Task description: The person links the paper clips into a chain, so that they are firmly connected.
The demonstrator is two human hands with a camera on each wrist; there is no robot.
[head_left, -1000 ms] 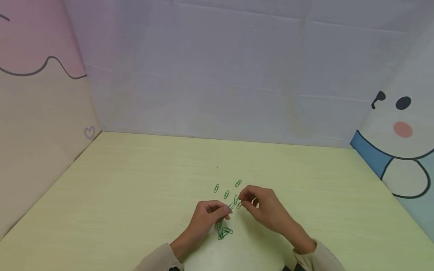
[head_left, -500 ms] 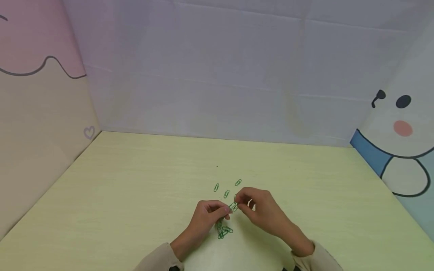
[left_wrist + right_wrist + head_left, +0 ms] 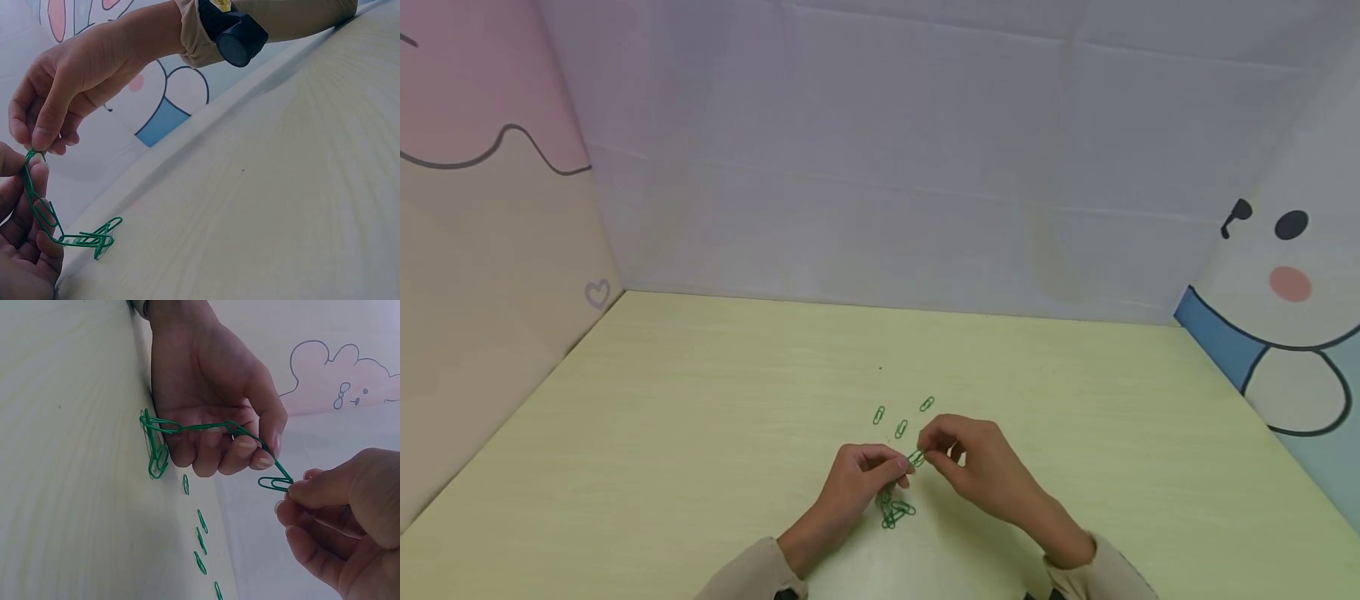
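Note:
My left hand (image 3: 901,469) pinches the top of a chain of green paper clips (image 3: 895,507), which hangs down and ends in a small heap on the yellow-green table (image 3: 700,417). Close beside it, my right hand (image 3: 925,447) pinches a single green clip (image 3: 275,483) whose end touches the chain's top link. In the left wrist view the chain (image 3: 42,209) runs from my left fingers (image 3: 25,250) up to the right fingertips (image 3: 44,137). In the right wrist view the chain (image 3: 200,428) drapes across my left fingers (image 3: 219,447).
Three loose green clips (image 3: 878,415), (image 3: 901,429), (image 3: 927,404) lie on the table just beyond my hands. Printed panel walls (image 3: 880,167) close the table in at the left, back and right.
My right hand has moved a little left with its clip, up to the chain end that my left hand holds. The left hand has stayed in place.

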